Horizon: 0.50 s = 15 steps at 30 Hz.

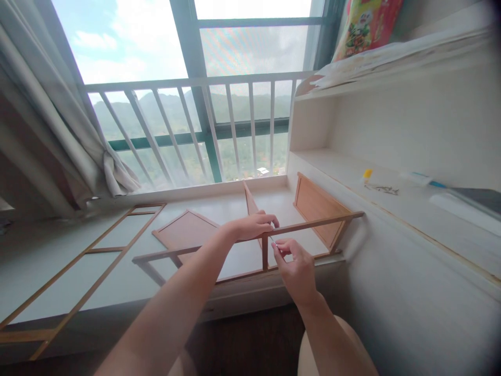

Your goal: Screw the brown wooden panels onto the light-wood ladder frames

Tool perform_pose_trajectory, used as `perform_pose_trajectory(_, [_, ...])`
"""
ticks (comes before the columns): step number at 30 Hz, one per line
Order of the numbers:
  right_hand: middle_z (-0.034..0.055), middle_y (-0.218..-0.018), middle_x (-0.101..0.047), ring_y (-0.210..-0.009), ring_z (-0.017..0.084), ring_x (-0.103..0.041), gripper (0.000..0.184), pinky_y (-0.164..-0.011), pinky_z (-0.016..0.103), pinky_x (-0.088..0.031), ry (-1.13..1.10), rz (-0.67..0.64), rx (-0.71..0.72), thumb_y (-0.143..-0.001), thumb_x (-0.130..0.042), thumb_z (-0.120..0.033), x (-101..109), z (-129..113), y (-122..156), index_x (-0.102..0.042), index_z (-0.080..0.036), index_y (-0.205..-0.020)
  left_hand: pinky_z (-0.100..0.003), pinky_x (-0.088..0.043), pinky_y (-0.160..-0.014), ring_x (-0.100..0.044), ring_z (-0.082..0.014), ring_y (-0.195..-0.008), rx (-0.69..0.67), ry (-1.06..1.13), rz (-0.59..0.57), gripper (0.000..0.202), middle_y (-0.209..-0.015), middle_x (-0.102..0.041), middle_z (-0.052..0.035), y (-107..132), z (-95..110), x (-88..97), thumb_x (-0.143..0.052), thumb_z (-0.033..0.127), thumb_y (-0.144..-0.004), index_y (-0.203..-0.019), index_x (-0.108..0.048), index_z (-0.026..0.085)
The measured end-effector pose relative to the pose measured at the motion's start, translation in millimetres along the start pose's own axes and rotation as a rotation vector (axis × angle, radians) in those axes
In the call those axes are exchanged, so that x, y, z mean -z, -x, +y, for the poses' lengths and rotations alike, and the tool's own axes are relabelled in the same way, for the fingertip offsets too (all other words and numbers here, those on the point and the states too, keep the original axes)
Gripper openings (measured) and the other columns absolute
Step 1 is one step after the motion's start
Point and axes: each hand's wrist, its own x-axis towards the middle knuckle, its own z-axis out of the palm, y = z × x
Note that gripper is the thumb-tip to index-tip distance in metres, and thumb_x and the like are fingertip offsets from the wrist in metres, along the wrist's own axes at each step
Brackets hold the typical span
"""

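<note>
A wooden frame (313, 223) stands on the windowsill, with a long upper rail and a short upright (265, 253). My left hand (256, 224) is closed over that rail, close to the top of the upright. Just below and to the right, my right hand (295, 263) pinches a small thin metal piece (275, 244) against the joint; its exact kind is too small to tell. Wooden panels are joined to the frame or stand behind it: one on the right (321, 209), a narrow one (250, 197) seen nearly edge-on, and one on the left (186, 230).
A second, ladder-like wooden frame (105, 249) lies on the sill at left. On the white shelf (324, 159) at right are a yellow-capped item (367, 175), several small screws (381, 189) and a dark flat object (479, 201). A curtain (58, 115) and white railing (188, 82) border the window.
</note>
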Motion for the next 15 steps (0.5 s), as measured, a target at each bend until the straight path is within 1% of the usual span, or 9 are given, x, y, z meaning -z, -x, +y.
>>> perform_pose_trajectory(6, [0.0012, -0.08, -0.068, -0.066, 0.014, -0.06, 0.014, -0.069, 0.028, -0.048, 0.002, 0.004, 0.0, -0.09, -0.059, -0.024, -1.0, -2.3, -1.7, -0.056, -0.02, -0.077, -0.034, -0.037, -0.102, -0.05, -0.0184, -0.103, 0.011, -0.002, -0.017, 0.028, -0.1, -0.045, -0.0029, 1.1, 3.5, 1.6, -0.041, 0.032, -0.092, -0.112, -0.059, 0.026])
perform_pose_trajectory(12, [0.0025, -0.079, -0.069, -0.065, 0.015, -0.06, 0.016, -0.069, 0.029, -0.048, 0.026, 0.017, -0.02, -0.09, -0.058, -0.026, 0.0, -3.3, -2.7, -0.056, -0.021, -0.075, -0.035, -0.035, -0.104, -0.05, -0.0193, -0.105, 0.009, -0.011, -0.024, 0.028, -0.101, -0.045, -0.003, 0.5, -0.3, 1.7, -0.041, 0.033, -0.092, -0.114, -0.058, 0.027])
perform_pose_trajectory(15, [0.0023, -0.078, -0.068, -0.067, 0.015, -0.061, 0.017, -0.07, 0.029, -0.048, 0.047, -0.005, -0.002, -0.09, -0.058, -0.026, 2.2, -3.4, -2.8, -0.056, -0.021, -0.074, -0.035, -0.035, -0.105, -0.05, -0.0194, -0.105, 0.002, -0.013, -0.019, 0.028, -0.101, -0.045, -0.0033, 0.1, -1.7, 1.3, -0.041, 0.032, -0.092, -0.113, -0.059, 0.027])
